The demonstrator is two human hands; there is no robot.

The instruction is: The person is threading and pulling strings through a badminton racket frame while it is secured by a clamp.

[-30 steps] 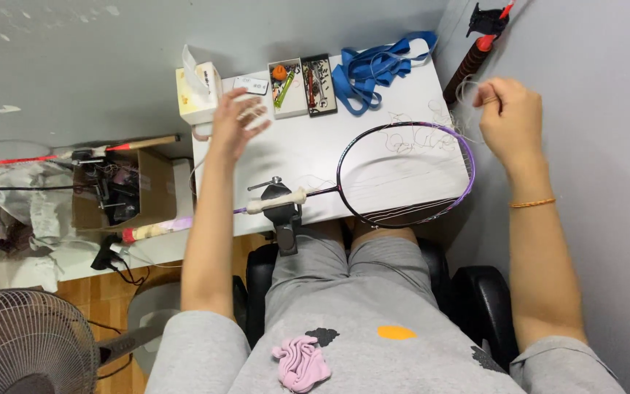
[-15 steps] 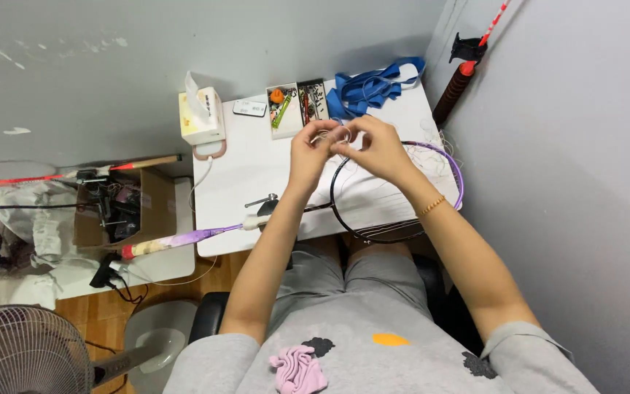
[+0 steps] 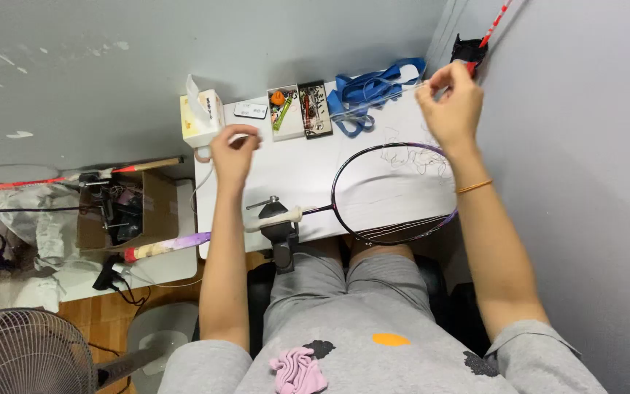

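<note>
While I am watching from afar, the left hand [image 3: 233, 149] is pinching one end of thin racket string [image 3: 362, 111], left of the racket head [image 3: 394, 192] on the table [image 3: 293, 168]; the right hand [image 3: 452, 102] is pinching it above that hoop. Light, limp and slippery, it probably wants firm fingertip pinches near its ends.

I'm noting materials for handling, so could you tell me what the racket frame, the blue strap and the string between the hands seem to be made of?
Racket frame: probably carbon composite, glossy black-to-purple.
Blue strap: looks like woven fabric webbing, matte, lying in limp loops.
String: thin, pale, likely synthetic, stretched between the left hand and right hand; too fine to tell for sure.
</note>
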